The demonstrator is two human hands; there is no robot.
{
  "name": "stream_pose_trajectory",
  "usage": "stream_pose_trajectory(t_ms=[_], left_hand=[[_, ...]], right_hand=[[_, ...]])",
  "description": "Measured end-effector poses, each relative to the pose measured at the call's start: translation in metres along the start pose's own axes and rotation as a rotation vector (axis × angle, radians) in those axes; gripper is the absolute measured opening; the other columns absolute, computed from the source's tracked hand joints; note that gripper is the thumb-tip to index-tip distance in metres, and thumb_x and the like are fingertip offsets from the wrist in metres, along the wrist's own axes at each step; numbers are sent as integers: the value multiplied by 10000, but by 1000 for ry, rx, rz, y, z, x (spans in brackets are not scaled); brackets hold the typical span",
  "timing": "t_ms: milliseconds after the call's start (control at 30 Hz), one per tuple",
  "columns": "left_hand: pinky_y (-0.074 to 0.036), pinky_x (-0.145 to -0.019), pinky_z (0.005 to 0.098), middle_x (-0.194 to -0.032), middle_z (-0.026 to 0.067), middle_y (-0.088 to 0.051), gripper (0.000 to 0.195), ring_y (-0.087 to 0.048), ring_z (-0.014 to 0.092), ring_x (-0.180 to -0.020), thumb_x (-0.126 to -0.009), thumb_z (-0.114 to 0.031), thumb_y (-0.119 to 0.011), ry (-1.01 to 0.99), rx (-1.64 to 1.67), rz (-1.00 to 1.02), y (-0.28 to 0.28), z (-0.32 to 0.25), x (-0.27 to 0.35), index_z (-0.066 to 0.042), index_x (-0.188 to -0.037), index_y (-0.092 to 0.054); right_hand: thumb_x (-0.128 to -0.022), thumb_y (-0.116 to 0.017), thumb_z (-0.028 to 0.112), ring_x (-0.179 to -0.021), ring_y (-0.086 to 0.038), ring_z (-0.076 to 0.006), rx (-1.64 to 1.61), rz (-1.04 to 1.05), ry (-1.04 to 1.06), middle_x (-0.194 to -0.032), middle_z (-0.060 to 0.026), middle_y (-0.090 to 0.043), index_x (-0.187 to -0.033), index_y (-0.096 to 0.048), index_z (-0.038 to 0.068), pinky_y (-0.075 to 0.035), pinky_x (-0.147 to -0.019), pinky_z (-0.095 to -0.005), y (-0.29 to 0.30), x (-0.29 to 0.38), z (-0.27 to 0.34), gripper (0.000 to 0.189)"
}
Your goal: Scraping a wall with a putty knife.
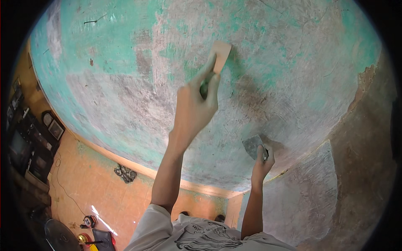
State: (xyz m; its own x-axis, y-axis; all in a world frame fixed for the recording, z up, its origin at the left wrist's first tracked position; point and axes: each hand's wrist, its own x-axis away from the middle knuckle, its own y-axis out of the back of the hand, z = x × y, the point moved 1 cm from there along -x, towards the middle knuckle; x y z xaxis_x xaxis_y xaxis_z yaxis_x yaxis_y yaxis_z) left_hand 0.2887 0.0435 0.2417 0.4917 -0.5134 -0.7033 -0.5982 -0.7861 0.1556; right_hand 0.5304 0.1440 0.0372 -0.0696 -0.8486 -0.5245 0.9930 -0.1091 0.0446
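My left hand is raised in front of a wall patched in green paint and grey plaster. It grips a flat scraper with a pale beige blade, which lies on or close to the wall. Something dark green, perhaps the handle, shows between thumb and fingers. Lower and to the right, my right hand holds a putty knife with a wide grey blade near the wall surface. That tool's handle is mostly hidden by my fingers.
An adjoining grey plastered wall stands at right. On the orange tiled floor lie a crumpled dark bundle and a cable reel. A fan stands lower left, with dark furniture beyond.
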Motion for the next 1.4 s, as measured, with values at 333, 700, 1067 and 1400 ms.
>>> stream_pose_trajectory(t_ms=[333, 700, 1067, 1400], left_hand=[[-338, -526, 288, -659, 73, -451, 455, -355, 71, -607, -1079, -133, -590, -5, -39, -55, -18, 7, 24, -79, -1530, -571], [-298, -520, 289, -687, 15, -471, 441, -326, 58, -619, -1100, -163, -568, 19, -95, -15, -9, -7, 20, -83, -1534, -576], [-299, -514, 286, -675, 13, -469, 421, -342, 54, -603, -1101, -186, -579, -57, -111, -68, -5, -17, 1, -65, -1503, -606], [-293, -504, 292, -666, 13, -448, 426, -312, 60, -618, -1112, -161, -549, -59, 60, -119, -26, -2, 37, -13, -1510, -578]], right_hand=[[-1070, -646, 204, -908, -524, -143, -30, 30, 34, -958, -49, -621, -1075, -653, -44, -438, -844, -306, 0, -1, -8, 248], [-1074, -644, 207, -918, -534, -150, -95, 63, 10, -980, -57, -629, -1075, -654, -32, -449, -873, -320, -5, 2, 4, 239], [-1070, -648, 192, -962, -601, -198, -34, 113, 20, -1034, -105, -672, -1100, -659, -24, -483, -892, -353, -6, -7, -13, 219], [-1079, -643, 216, -944, -600, -193, -57, 79, 43, -1007, -104, -662, -1092, -641, -32, -483, -866, -354, -8, -10, -11, 248]])
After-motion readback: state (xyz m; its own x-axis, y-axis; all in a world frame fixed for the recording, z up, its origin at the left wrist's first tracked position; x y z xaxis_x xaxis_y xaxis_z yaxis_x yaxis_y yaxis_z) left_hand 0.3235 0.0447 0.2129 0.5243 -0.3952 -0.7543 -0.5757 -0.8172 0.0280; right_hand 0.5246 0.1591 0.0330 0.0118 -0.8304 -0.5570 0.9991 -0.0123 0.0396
